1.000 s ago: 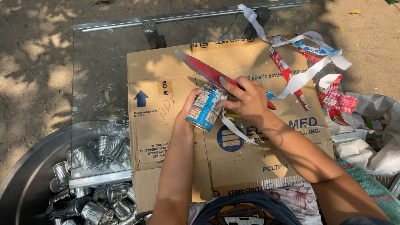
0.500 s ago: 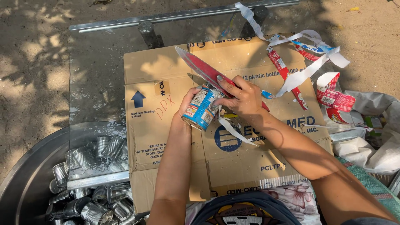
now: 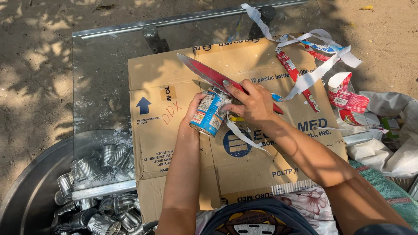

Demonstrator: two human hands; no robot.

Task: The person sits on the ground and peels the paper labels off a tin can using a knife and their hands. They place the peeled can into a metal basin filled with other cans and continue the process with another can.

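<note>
A flattened cardboard box (image 3: pixel 183 143) is lying over the glass counter (image 3: pixel 100 87), covering most of its near right part, while a metal basin (image 3: pixel 26 191) of bare tins is sitting partly hidden under the counter's near left corner and running off the picture's edge. At the cardboard's middle, the left hand (image 3: pixel 193 114) is wrapping its grip round a labelled tin can (image 3: pixel 210 112), fingers mostly hidden behind it. The right hand (image 3: pixel 252 104) is closing its grip on a red-bladed knife (image 3: pixel 209 75), covering the handle, with the blade resting against the can's top.
</note>
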